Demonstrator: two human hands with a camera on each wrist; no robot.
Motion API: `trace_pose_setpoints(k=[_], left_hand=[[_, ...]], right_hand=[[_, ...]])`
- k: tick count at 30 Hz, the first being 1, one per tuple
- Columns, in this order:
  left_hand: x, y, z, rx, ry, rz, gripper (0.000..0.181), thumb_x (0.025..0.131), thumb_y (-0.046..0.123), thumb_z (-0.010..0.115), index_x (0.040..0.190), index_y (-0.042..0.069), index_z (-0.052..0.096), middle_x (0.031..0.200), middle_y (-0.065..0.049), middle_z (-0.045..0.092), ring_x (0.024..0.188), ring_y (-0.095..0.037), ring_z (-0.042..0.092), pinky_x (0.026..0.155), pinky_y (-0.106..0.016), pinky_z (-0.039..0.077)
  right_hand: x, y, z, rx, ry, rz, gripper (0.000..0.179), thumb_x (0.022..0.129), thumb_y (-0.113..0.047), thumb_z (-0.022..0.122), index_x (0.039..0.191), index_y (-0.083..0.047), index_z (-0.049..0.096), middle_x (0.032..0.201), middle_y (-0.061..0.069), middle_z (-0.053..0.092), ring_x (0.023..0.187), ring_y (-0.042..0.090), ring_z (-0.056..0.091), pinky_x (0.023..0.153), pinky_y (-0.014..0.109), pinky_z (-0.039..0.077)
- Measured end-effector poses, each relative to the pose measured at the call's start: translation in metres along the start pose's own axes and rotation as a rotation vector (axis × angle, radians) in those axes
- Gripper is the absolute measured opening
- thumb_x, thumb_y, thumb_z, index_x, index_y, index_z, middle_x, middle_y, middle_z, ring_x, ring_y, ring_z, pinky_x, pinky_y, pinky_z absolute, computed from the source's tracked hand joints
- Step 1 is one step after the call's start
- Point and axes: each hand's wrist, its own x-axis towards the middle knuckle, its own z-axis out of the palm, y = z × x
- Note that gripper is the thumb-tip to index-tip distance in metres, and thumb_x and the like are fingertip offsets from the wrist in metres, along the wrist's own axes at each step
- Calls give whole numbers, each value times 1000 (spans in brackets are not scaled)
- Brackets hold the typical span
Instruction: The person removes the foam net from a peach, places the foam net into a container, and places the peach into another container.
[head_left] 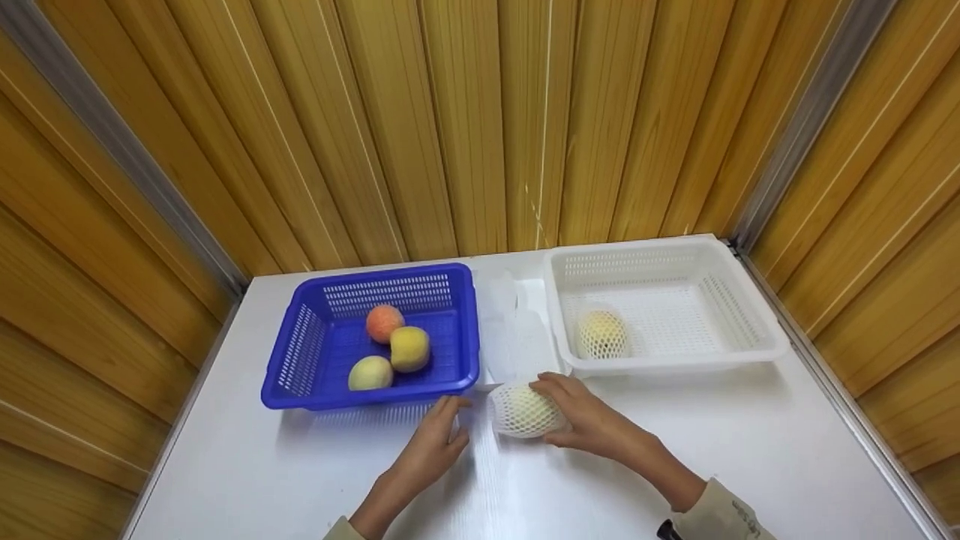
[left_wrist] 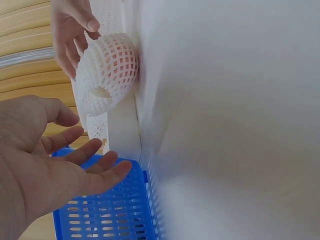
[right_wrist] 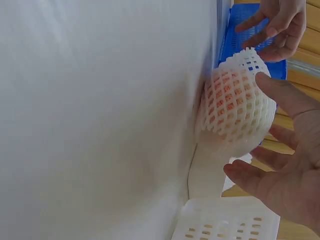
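Observation:
On the white tabletop lies a round fruit in a white foam net sleeve [head_left: 525,410], with reddish skin showing through the mesh in both wrist views. My right hand [head_left: 589,412] is around the right side of this fruit, thumb on the near side and fingers behind. Those fingers look relaxed and spread in the right wrist view; firm contact is not clear. Left of the fruit, my left hand [head_left: 435,442] hovers with loosely bent, parted fingers [left_wrist: 107,177] and nothing in it. It is close to the front rim of the blue basket [head_left: 352,401].
Inside the blue basket are an orange-red fruit [head_left: 385,323], a yellow fruit [head_left: 410,349] and a pale yellow one [head_left: 370,373]. A white basket [head_left: 667,365] at the right holds a netted fruit [head_left: 603,334]. Between the baskets lie white foam sleeves [head_left: 517,337]. Wood-look walls [head_left: 465,127] stand behind.

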Motion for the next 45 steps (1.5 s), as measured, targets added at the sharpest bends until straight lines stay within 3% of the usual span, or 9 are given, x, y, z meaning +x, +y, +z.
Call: trace_pose_setpoints(k=[5,11,21,29,33,39,45], left_hand=[[0,2,2,6,-13,-12,37,90,-6,61,126,-2,55,124,-16,60,121,-36,57,103,-54,48],[0,3,1,37,-22,-32,39,91,-3,60,128,1,54,126,-16,59,123,-36,56,105,-55,46],[-1,-2,6,-11,20,23,31,92,-8,59,122,-2,58,120,-17,64,112,-34,63,96,-48,54],[1,-2,6,3,57,37,30,92,-10,58,121,-4,60,117,-18,66,112,-34,65,97,-51,54],[-1,-2,7,-19,40,6,29,93,-8,58,122,-7,61,117,-18,68,111,-34,65,96,-50,56],[-2,-1,4,-67,-24,-86,32,93,-7,58,125,-7,61,119,-17,68,114,-33,65,97,-46,56],[0,4,1,-149,-24,-78,30,93,-8,57,120,-1,67,110,-8,72,105,-25,68,93,-39,58]], right_hand=[[9,-7,9,-79,15,-90,71,82,-13,84,143,-9,47,147,17,44,135,36,45,110,50,46],[22,-13,17,-81,43,-159,62,77,-13,87,131,-18,58,143,15,44,134,33,43,105,47,50],[33,-21,33,-124,-42,-290,58,73,-20,90,125,-26,63,150,17,44,139,35,43,112,50,44],[38,-18,35,-32,25,-231,56,73,-18,84,124,-22,61,141,12,49,127,28,50,103,46,51],[37,-18,34,-25,60,-175,56,72,-25,82,124,-20,62,134,4,53,119,23,53,100,43,52],[33,-22,21,91,65,-88,60,71,-25,80,127,-23,60,136,0,54,117,20,56,95,40,55],[30,-22,5,189,118,-43,67,73,-19,81,135,-23,56,138,-4,55,113,18,60,86,31,57]])
